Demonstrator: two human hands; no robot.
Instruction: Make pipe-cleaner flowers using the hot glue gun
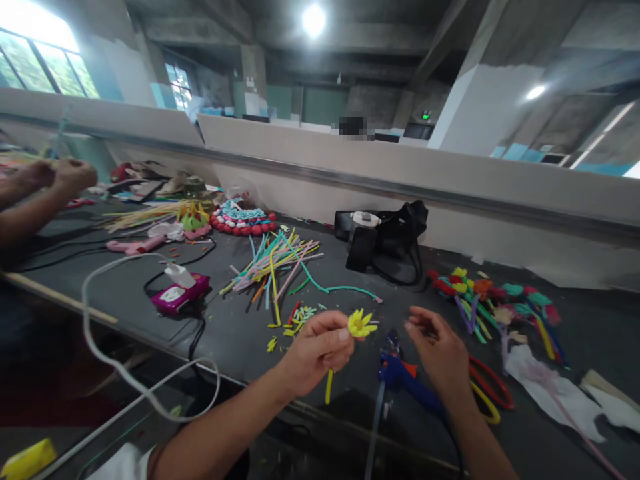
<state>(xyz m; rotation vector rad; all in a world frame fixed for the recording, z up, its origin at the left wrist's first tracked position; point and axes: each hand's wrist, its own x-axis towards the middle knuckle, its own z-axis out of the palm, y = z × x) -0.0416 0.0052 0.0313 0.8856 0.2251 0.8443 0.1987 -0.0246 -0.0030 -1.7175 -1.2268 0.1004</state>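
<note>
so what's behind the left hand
Small cut pieces, mostly yellow and pale green, lie on the table beyond the left hand; whatever it covers can't be seen.

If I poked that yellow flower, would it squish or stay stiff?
The yellow flower would probably bend, since it splits into thin, separate petals. It's likely light: the left hand just pinches it. It might not roll far, with petals sticking out.

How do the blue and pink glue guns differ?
The blue glue gun lies beside the right hand; the pink glue gun lies beyond the magenta power strip. A pale glue stick extends from the blue one; none shows on the pink one. Both rest on the dark table.
</note>
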